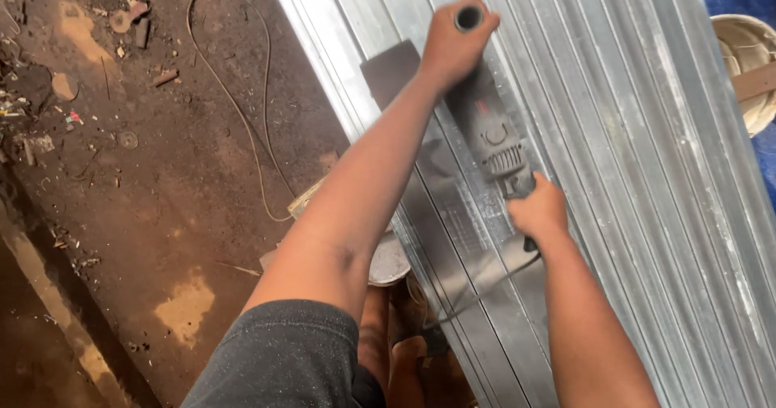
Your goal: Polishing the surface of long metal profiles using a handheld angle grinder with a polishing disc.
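While the person leans over a stack of long metal profiles [614, 157], both hands are clamped on an angle grinder [493, 145] that lies along the stack, near its left edge. The left hand [454, 40] is wrapped tight round the dark side handle [469, 17] at the far end of the tool, fingers closed fully about it. The right hand [540, 211] is closed round the rear of the body, just below the vent slits, and the cable [477, 288] runs back from there toward the person's legs. I cannot see the disc; the left wrist and the tool's head hide it, so whether it touches the metal I cannot tell. A dark flat plate [392, 72] shows just left of the left wrist, resting on the profiles.

To my eye this is the working stage itself: the tool is gripped in a two-handed stance and is set along a profile, as for cutting or grinding. No sparks show, so it may be only lined up. The next move, I judge, calls for a steady two-handed hold, the head kept square to the profile, and the cable kept well behind the tool.

On the dirt floor [162, 190] to the left lies a thin looping wire [242, 109] among scraps. A pale bucket [748, 64] stands beyond the right edge of the stack.
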